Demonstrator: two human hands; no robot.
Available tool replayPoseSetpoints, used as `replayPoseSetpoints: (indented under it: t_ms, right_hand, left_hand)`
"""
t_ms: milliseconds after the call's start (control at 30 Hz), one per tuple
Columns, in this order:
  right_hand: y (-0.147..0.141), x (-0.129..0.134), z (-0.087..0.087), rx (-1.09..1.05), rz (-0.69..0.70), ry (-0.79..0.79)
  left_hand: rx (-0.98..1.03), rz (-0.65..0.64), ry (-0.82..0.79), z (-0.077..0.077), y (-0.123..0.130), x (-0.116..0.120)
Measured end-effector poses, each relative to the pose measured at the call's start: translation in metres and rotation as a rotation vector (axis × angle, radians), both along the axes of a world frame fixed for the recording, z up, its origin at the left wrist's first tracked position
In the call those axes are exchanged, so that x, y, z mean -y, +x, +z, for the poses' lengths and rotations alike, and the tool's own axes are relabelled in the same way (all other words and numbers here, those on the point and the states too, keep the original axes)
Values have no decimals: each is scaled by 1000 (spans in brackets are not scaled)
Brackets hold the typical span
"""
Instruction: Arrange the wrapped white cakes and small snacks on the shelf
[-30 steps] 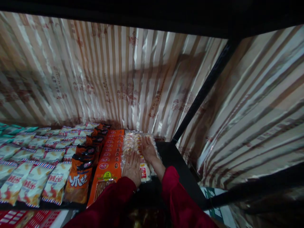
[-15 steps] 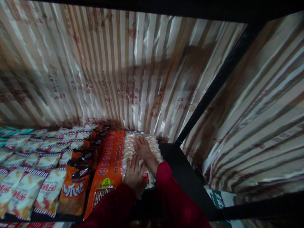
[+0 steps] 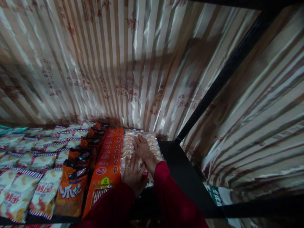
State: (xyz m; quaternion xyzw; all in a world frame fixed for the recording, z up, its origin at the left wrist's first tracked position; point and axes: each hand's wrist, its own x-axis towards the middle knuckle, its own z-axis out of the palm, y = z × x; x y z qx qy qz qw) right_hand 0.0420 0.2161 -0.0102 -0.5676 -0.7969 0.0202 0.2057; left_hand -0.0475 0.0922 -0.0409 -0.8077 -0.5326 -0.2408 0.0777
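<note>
Clear plastic packets [image 3: 127, 146], shiny, whitish inside.

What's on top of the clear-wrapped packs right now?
The left hand lies on the near part, the right hand farther back, both palm down. Around them the clear-wrapped packs show; whatever the palms cover is hidden.

Single view, head-worn. Looked forward and down from in front of the shelf [image 3: 187, 174], above it; faced the sheeting [image 3: 114, 63] behind it. Near: hands [image 3: 143, 152] reached the shelf, its right-end post [image 3: 213, 91] in frame.
</note>
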Motion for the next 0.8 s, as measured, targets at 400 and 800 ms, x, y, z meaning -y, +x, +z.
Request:
replayPoseSetpoints:
  t_ms: [400, 800]
  right_hand:
    - [-3, -5, -9, -40, -4, 2]
    - [32, -19, 4, -152, 37, 79]
  left_hand:
    - [7, 10, 17, -5, -1, -1]
    - [-19, -44, 48, 1, -6, 1]
